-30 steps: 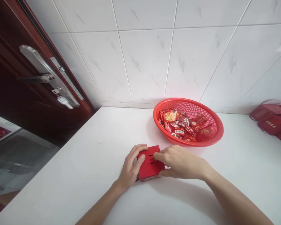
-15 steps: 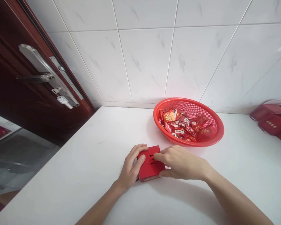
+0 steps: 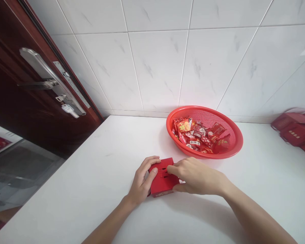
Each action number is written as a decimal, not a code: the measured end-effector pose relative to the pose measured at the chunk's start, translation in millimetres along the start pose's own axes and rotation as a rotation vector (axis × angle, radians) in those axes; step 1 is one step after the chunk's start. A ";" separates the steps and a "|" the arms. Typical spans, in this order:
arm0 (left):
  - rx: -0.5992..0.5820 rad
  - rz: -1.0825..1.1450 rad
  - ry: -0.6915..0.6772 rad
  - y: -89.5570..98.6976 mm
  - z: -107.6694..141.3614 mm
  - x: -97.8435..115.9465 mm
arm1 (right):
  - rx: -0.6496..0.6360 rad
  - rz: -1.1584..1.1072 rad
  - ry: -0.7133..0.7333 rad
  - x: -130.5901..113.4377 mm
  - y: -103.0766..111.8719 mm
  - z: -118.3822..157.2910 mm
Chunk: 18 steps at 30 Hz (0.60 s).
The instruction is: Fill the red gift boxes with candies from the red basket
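Note:
A small red cardboard box rests on the white tabletop, its top flaps meeting at slots in the middle. My left hand is closed around the box's left side, thumb on the top face and fingers along the far edge. My right hand grips the right side, with its index finger pressing on the top flap near the slots and its thumb low at the near right corner. Something pale shows between the right thumb and fingers; I cannot make out what it is.
Behind the box, a red plastic colander basket holds several red-wrapped sweets. Red boxes are piled at the right, by the tiled wall. A dark wooden door with keys in its lock stands left of the table.

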<state>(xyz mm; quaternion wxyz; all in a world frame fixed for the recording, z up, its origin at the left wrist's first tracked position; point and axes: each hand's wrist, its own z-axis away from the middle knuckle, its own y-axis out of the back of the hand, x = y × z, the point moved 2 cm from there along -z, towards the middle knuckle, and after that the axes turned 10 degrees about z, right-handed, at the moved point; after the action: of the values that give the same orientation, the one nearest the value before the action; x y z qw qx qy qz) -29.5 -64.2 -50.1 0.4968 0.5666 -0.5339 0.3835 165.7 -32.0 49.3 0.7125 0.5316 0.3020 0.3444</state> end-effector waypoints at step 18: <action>-0.015 0.063 -0.028 4.8 0.7 0.6 | 0.064 -0.068 -0.021 7.9 0.9 7.2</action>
<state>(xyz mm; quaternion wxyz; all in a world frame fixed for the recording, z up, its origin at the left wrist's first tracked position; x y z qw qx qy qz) -34.2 -64.7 -49.0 0.4813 0.5510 -0.5611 0.3872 175.9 -29.3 51.5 0.7096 0.5470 0.3234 0.3045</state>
